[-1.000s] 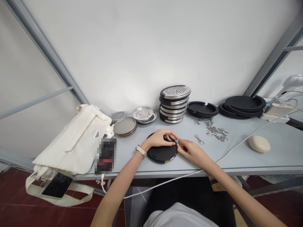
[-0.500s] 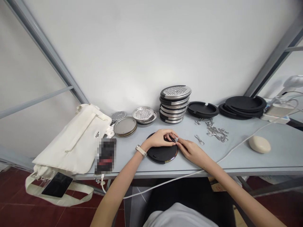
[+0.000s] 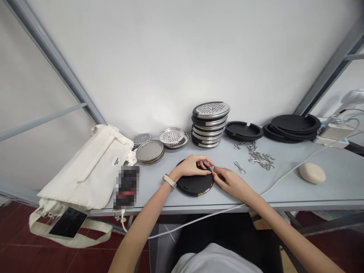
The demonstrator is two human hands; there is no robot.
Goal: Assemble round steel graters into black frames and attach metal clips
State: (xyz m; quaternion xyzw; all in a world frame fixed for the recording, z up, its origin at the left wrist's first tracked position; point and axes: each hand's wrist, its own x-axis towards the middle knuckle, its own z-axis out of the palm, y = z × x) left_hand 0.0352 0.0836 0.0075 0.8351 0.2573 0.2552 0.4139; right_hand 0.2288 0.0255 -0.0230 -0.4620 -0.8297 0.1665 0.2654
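A round black disc [image 3: 195, 184] lies near the table's front edge, with a coloured strip along its lower right rim. My left hand [image 3: 193, 165] arches over its far side, thumb and fingers closed at the right rim. From the right, my right hand [image 3: 229, 180] pinches a small silvery metal clip [image 3: 211, 168] at that same rim. The fingertips partly cover the clip, so how it sits on the disc cannot be made out. One loose metal clip [image 3: 239, 167] lies just right of my hands, and a heap of similar clips [image 3: 261, 159] farther right.
Perforated metal discs in black holders form a stack [image 3: 210, 125] by the wall. Black holders [image 3: 295, 127] lie right, metal plates [image 3: 150, 151] left. A white bag [image 3: 88, 170] and phone [image 3: 126, 187] are left. A white cable [image 3: 280, 180] crosses the front; a cream mouse-shaped object [image 3: 312, 173] lies right.
My fingertips have shifted very slightly at the disc's rim, and a little more of the metal clip shows between them. The disc and the other things stay in place.
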